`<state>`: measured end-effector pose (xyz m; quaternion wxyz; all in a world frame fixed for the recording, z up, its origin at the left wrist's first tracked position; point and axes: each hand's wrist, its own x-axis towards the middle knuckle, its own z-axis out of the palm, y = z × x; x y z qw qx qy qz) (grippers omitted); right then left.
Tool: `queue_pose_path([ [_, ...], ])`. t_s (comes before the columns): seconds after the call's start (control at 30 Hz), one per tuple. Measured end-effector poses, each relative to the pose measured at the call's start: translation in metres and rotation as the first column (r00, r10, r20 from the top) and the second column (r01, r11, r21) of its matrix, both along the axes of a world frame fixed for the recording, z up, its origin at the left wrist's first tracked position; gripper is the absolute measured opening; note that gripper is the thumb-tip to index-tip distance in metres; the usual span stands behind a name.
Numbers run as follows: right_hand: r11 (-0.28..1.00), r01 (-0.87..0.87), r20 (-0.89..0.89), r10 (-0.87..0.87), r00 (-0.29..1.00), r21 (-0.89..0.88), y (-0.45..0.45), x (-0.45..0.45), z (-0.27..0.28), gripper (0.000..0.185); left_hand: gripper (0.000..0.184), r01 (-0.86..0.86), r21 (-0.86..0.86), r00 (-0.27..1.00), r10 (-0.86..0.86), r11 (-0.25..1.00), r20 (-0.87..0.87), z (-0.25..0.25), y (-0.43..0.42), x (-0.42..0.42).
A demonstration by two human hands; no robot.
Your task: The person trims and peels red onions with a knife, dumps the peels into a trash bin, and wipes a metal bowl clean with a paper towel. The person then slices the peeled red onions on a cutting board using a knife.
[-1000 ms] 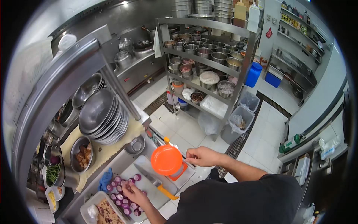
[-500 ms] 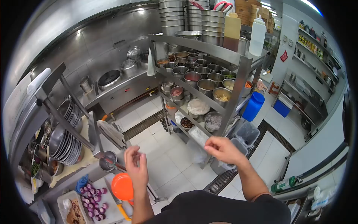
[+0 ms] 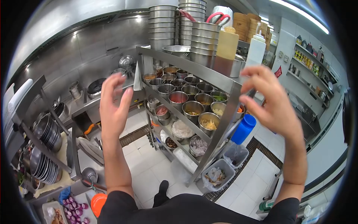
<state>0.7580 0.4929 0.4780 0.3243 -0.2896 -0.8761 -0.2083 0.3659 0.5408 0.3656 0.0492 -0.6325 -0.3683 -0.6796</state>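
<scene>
My left hand [image 3: 115, 106] is raised in the air, fingers curved and apart, with nothing in it. It appears in front of the stove side, left of a metal shelf rack [image 3: 186, 65]. My right hand [image 3: 270, 100], slightly smeared by motion, is also open and holds nothing. In the view it is nearest the rack's right corner, below a white pump bottle [image 3: 256, 50] and a squeeze bottle [image 3: 226, 48] of brown liquid. Metal pots [image 3: 193, 109] of ingredients fill the rack's upper shelf. Stacked steel pots [image 3: 204, 39] stand on top, with red-handled scissors [image 3: 219, 18] in them.
At lower left are peeled purple onions [image 3: 75, 210], an orange bowl [image 3: 98, 203] and stacked metal bowls [image 3: 45, 166]. A blue container [image 3: 244, 128] and plastic bins [image 3: 217, 175] stand right of the rack. A floor drain [image 3: 135, 135] runs across the tiles.
Both my hands have risen and moved apart, the left up and leftward, the right up and rightward. The right fingers have opened. The view has tilted up, and a dark shoe now shows below.
</scene>
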Motion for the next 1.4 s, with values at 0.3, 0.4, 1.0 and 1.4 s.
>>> queue_pose_path([
  [0.3,0.926,0.142,0.355,-0.271,0.895,0.349,0.156,-0.178,0.131,0.027,0.081,-0.18,-0.041,0.974,0.172,0.983,-0.147,0.132,0.275,-0.063],
  [0.4,0.959,0.267,0.425,-0.281,0.86,0.094,0.211,-0.266,0.174,0.04,0.094,-0.321,-0.063,0.932,0.303,0.945,-0.2,0.171,0.373,-0.064],
  [1.0,0.82,0.564,-0.074,-0.559,0.826,0.1,0.511,-0.319,0.211,0.051,0.118,-0.233,-0.244,0.973,0.223,0.941,-0.066,0.285,0.584,-0.031],
  [1.4,0.859,0.511,-0.376,-0.463,0.803,0.034,0.494,-0.333,0.206,0.056,0.135,-0.091,-0.293,0.992,0.062,0.952,-0.107,0.281,0.552,-0.039],
])
